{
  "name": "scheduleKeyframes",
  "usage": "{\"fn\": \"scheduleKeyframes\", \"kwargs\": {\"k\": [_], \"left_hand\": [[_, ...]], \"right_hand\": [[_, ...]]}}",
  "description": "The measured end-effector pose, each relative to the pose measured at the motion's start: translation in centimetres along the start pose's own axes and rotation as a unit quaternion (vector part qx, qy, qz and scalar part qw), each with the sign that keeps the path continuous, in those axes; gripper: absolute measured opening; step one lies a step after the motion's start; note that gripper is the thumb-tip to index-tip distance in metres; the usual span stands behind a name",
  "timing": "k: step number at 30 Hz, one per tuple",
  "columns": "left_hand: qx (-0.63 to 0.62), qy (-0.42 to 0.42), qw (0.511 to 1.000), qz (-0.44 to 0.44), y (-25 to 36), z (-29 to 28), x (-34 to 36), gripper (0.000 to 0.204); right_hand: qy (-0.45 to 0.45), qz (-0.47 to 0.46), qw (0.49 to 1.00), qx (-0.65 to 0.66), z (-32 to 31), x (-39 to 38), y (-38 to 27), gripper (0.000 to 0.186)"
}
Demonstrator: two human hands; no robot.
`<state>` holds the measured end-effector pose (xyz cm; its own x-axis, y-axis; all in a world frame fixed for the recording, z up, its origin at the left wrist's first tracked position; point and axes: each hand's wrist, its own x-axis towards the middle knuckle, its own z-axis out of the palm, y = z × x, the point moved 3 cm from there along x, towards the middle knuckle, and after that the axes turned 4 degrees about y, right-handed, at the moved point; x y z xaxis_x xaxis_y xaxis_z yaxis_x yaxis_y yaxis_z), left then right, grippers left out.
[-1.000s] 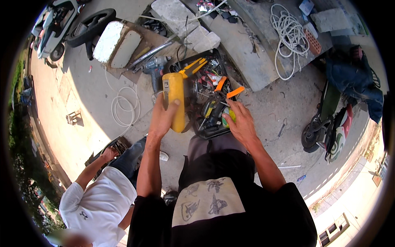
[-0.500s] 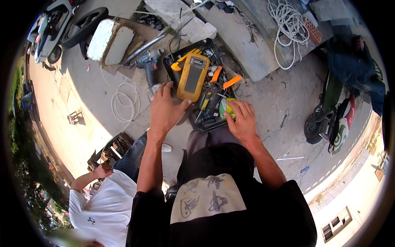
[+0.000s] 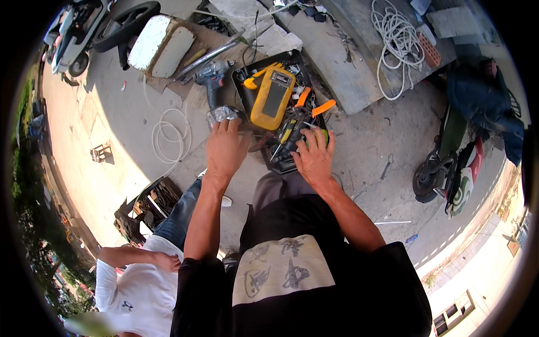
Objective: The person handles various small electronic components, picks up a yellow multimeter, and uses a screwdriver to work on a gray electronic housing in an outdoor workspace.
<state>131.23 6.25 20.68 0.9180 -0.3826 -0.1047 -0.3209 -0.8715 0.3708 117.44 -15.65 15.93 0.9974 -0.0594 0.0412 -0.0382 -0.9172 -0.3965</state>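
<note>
My right hand (image 3: 315, 160) is at the near right corner of a black toolbox (image 3: 299, 57), its fingers curled over a green-and-yellow roll (image 3: 326, 135) that they mostly hide. My left hand (image 3: 225, 151) is left of the box, fingers reaching onto a shiny, clear-wrapped item (image 3: 223, 114) by the foot of a cordless drill (image 3: 213, 83); its grip looks loose. Inside the toolbox lie a yellow multimeter (image 3: 273, 98), orange-handled pliers (image 3: 323, 107), a screwdriver (image 3: 285, 135) and a yellow-handled tool (image 3: 254, 81).
Beyond the toolbox are stone slabs (image 3: 331, 56), a white block (image 3: 151, 42) and coiled white rope (image 3: 396, 39). Clear tubing (image 3: 168, 132) lies left on the concrete. A person in a white shirt (image 3: 143, 292) is at lower left, near a crate (image 3: 149, 208). A scooter (image 3: 457, 163) stands right.
My right hand has shifted left with the roll, deeper over the toolbox's corner. My left hand has drawn away from the multimeter toward the clear-wrapped item. The other person's arm has moved right.
</note>
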Motion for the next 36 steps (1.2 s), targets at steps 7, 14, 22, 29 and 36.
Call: {"fn": "scheduleKeyframes", "kwargs": {"k": [7, 14, 22, 29, 36], "left_hand": [[-0.085, -0.03, 0.995, 0.045, 4.2, -0.3, -3.5, 0.047], [-0.16, 0.002, 0.986, 0.055, 5.2, 0.6, -8.3, 0.051], [-0.281, -0.078, 0.953, -0.089, 2.3, 2.0, -7.8, 0.035], [-0.236, 0.125, 0.949, -0.17, 1.4, 1.3, -4.1, 0.058], [-0.512, 0.029, 0.797, -0.32, -3.5, 7.8, -3.4, 0.038]], "right_hand": [[0.039, 0.007, 0.997, 0.062, 0.1, -1.7, 1.0, 0.026], [0.042, 0.011, 0.994, 0.099, -0.5, -1.8, 1.6, 0.027], [-0.011, -0.025, 0.998, 0.06, -1.1, -0.6, 0.7, 0.02], [0.113, 0.073, 0.968, 0.212, -2.7, 0.6, 2.0, 0.018], [0.053, 0.143, 0.969, 0.192, -2.4, 3.3, 3.0, 0.044]]}}
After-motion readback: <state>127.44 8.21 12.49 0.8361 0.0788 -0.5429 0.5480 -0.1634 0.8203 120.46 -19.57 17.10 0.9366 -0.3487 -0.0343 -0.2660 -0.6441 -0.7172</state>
